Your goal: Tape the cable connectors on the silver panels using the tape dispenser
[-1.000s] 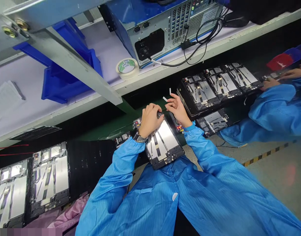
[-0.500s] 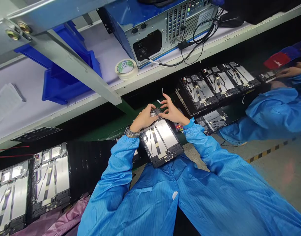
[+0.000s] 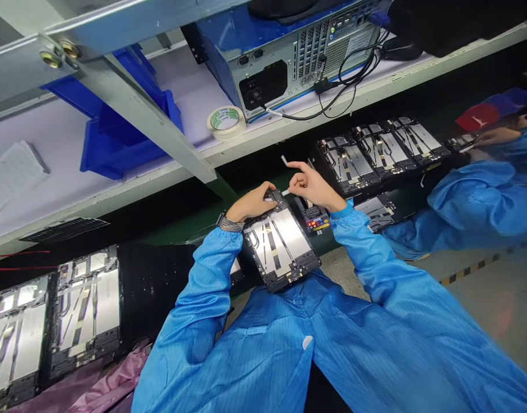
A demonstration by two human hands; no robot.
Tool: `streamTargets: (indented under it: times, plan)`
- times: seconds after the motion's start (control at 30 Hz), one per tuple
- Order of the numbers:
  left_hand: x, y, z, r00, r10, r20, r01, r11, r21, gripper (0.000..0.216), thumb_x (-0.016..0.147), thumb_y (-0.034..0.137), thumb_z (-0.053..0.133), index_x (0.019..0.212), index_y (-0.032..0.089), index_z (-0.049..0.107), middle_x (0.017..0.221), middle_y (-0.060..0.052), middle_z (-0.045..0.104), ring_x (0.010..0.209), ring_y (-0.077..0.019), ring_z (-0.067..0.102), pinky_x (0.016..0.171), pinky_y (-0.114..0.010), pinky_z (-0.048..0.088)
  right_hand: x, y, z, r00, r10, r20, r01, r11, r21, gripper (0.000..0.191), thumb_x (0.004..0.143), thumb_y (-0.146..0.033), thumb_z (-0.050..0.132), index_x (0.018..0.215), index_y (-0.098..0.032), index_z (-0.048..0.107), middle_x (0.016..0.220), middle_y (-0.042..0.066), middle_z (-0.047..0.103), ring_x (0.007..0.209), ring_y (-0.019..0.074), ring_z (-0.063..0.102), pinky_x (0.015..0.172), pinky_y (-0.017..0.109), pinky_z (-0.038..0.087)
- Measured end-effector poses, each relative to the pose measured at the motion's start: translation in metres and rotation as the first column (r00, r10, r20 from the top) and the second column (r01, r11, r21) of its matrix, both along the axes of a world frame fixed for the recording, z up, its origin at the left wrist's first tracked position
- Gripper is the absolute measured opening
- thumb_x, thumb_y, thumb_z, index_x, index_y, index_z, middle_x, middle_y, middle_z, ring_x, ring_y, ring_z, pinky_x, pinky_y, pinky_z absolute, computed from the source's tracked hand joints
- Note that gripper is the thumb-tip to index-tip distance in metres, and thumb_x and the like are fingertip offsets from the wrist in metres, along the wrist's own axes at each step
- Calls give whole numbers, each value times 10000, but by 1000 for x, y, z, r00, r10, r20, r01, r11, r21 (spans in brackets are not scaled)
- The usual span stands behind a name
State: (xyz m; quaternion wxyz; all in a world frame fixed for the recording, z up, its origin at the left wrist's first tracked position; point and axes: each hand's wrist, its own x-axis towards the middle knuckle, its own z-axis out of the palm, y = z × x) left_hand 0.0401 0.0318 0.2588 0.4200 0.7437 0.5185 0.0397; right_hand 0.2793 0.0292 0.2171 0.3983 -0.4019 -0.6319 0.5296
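My left hand [image 3: 255, 203] grips the top end of an opened tablet [image 3: 291, 232], fingers behind its edge and thumb over the front. The tablet leans on my lap, with silver plates, dark ribbon cables and circuit boards facing me. Just off its top right corner, my right hand [image 3: 311, 186] pinches a small white strip [image 3: 285, 193] between thumb and curled fingers. Another white strip [image 3: 284, 160] clings to the tip of my stretched index finger. How the pinched strip meets the tablet is too small to tell.
Opened tablets [image 3: 344, 163] stand in a row at the right; others [image 3: 89, 310] lie at lower left. A device with a red display [image 3: 317, 222] sits beside my right wrist. The shelf above holds a tape roll [image 3: 226, 122], computer case [image 3: 263, 80] and blue bin [image 3: 125, 137]. A co-worker's sleeve [image 3: 469, 195] is at right.
My right hand has moved away from the tablet's top edge, up and right, its fingers now curled around a white strip. My left hand still holds the tablet. The view has shifted slightly.
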Motion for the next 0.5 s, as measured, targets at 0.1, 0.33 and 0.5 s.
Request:
streamTargets:
  times: [0.1, 0.33, 0.5]
  plan:
    - [-3, 3, 0, 1000, -9, 29, 9, 1000, -8, 481, 876, 332, 720, 1328, 259, 574, 1052, -18, 719, 806, -180, 663, 728, -314, 518, -2, 11, 13, 964, 249, 95, -243, 968, -68, 784, 789, -176, 790, 1489, -200, 439, 779, -64, 667, 675, 133, 609, 664, 253, 484]
    - [-4, 4, -6, 999, 39, 26, -38, 999, -31, 415, 877, 339, 721, 1255, 222, 597, 957, -36, 731, 795, -203, 680, 729, -332, 525, -28, 21, 20, 875, 295, 384, -310, 950, -23, 913, 732, -3, 813, 1544, -187, 437, 698, -79, 671, 637, 156, 639, 673, 262, 495]
    - [-5, 5, -9, 999, 45, 4, -45, 998, 35, 385, 853, 347, 745, 1196, 219, 626, 1024, -57, 746, 919, -234, 705, 812, -346, 539, -33, 17, 18, 869, 210, 448, -268, 961, 69, 1031, 701, 1, 875, 1598, -213, 412, 695, -63, 678, 657, 185, 650, 754, 314, 535]
